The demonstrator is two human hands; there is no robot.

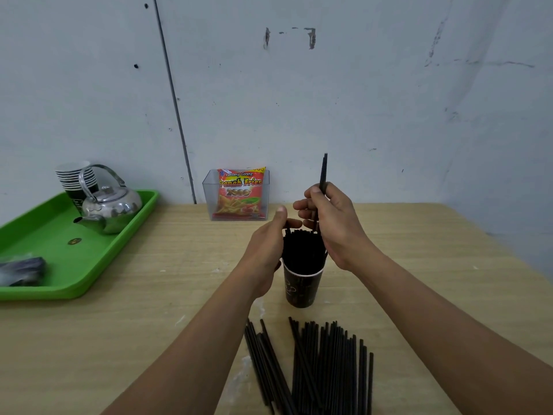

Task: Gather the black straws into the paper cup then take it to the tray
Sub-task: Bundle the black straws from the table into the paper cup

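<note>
A dark paper cup (300, 287) stands upright on the wooden table, packed with a bundle of black straws (303, 250) that stick out above its rim. My left hand (266, 250) curls around the left side of the bundle and the cup's rim. My right hand (332, 223) is above the cup, pinching a few black straws (323, 170) that point upward, their lower ends among the bundle. Many loose black straws (317, 366) lie on the table in front of the cup.
A green tray (89, 265) at the left holds a steel kettle (110, 208), a stack of paper cups (76, 178) and a dark packet (22, 269). A clear box with a French fries snack bag (239, 194) stands by the wall (359, 100).
</note>
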